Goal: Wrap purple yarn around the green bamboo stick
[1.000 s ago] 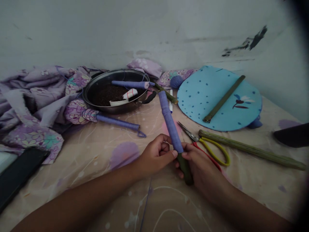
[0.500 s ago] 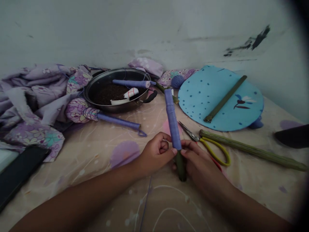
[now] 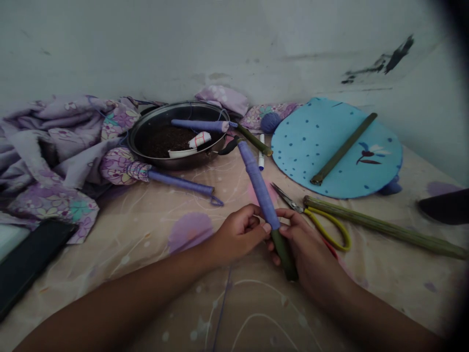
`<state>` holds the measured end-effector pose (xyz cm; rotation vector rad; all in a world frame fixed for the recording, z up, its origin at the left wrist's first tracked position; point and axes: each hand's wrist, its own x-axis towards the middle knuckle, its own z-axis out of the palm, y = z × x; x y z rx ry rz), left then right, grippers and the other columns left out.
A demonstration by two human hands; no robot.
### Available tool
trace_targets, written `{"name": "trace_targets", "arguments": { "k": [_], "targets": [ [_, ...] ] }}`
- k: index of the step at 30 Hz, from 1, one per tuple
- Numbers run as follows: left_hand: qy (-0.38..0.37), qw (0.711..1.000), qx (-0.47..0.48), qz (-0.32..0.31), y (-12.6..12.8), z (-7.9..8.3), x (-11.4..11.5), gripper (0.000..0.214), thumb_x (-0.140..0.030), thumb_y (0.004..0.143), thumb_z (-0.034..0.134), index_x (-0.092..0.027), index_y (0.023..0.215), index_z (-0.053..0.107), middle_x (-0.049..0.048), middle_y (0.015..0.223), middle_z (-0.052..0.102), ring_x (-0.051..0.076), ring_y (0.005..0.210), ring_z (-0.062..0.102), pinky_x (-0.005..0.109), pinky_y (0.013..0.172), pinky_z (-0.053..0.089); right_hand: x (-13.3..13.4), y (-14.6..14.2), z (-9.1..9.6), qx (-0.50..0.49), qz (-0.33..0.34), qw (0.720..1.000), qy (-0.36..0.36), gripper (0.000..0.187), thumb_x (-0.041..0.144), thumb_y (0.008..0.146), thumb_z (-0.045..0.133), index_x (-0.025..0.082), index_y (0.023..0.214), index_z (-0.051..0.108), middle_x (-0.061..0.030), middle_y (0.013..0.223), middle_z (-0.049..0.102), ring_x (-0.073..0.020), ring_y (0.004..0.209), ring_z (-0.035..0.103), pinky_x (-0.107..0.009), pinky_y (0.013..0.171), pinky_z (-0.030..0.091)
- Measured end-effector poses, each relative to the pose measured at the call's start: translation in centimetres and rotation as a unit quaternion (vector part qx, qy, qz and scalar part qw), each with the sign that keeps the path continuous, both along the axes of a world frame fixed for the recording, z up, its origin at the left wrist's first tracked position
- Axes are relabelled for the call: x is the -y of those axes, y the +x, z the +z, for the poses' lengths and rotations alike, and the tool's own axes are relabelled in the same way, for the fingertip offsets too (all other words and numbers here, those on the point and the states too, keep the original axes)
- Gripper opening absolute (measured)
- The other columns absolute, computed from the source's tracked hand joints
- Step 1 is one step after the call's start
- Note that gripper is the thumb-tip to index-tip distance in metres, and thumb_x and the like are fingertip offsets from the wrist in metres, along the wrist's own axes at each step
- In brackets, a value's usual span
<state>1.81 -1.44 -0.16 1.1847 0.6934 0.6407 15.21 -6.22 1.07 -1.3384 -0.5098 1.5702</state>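
Between my two hands is a green stick [image 3: 261, 191], its upper part wrapped in purple yarn and its near end bare. My left hand [image 3: 244, 230] is closed, pinching the stick from the left at the lower edge of the wrapping. From the right, my right hand [image 3: 304, 239] grips it at the same height, with fingers partly hidden behind it. A strand of purple yarn [image 3: 222, 308] runs down the cloth toward me. Scissors with yellow handles [image 3: 328, 225] lie just beyond my right hand.
A black pan [image 3: 161, 159] holding dark crumbs and a purple-wrapped stick [image 3: 200, 126] stands back left. Beside it lies a wrapped stick with a floral cloth head [image 3: 117, 166]. Bare green sticks [image 3: 381, 226] and a blue round mat [image 3: 293, 156] are on the right. A black phone [image 3: 32, 264] lies left.
The wrapped stick has tilted, its far end swinging left and its near end right, uncovering a white marker behind it. Both hands keep hold of it.
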Motion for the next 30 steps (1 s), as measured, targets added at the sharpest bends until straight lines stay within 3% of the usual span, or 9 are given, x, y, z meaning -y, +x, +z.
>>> {"name": "trace_targets", "arguments": {
  "k": [5,10,19,25,30],
  "targets": [
    [0.055,0.995,-0.067,0.051,-0.19,-0.03,0.05,0.027,-0.035,0.078,0.057,-0.014,0.094,0.052,-0.0071,0.058,0.040,0.008,0.052,0.047,0.020,0.050,0.033,0.20,0.04,0.03,-0.014,0.019,0.999,0.025,0.037,0.026,0.067,0.062,0.023,0.101,0.050,0.0002,0.076,0.061,-0.0131,0.058,0.054,-0.026,0.051,0.043],
    [0.084,0.992,-0.086,0.043,-0.26,-0.06,-0.15,0.024,-0.033,0.077,0.057,-0.014,0.091,0.052,-0.0093,0.057,0.031,0.005,0.048,0.029,0.018,0.045,0.023,0.26,0.13,0.01,-0.014,0.032,0.999,0.039,0.031,0.021,0.060,0.066,0.021,0.090,0.054,-0.0001,0.083,0.061,-0.0095,0.055,0.049,-0.024,0.049,0.040],
    [0.029,0.999,-0.040,0.022,-0.24,0.19,-0.19,0.026,-0.031,0.074,0.060,-0.017,0.091,0.047,-0.0110,0.055,0.027,0.005,0.048,0.027,0.017,0.045,0.023,0.23,0.02,-0.18,-0.047,-0.006,0.999,0.025,0.030,0.022,0.066,0.065,0.022,0.095,0.056,0.0013,0.072,0.058,-0.0118,0.059,0.050,-0.025,0.055,0.039],
    [0.034,0.998,-0.051,0.019,-0.28,0.18,-0.24,0.029,-0.031,0.077,0.058,-0.015,0.100,0.052,-0.0106,0.054,0.029,0.005,0.047,0.027,0.019,0.045,0.021,0.28,-0.03,0.03,-0.023,-0.005,0.998,0.060,0.022,0.021,0.070,0.064,0.023,0.091,0.057,0.0015,0.072,0.057,-0.0117,0.060,0.048,-0.024,0.055,0.037],
    [0.035,0.998,-0.042,0.020,-0.23,0.03,-0.30,0.028,-0.029,0.078,0.058,-0.014,0.100,0.054,-0.0098,0.055,0.033,0.005,0.048,0.031,0.018,0.047,0.024,0.17,-0.01,-0.01,-0.054,-0.011,0.997,0.047,0.024,0.020,0.067,0.066,0.023,0.090,0.057,0.0018,0.072,0.057,-0.0114,0.059,0.049,-0.024,0.056,0.039]
  ]
}}
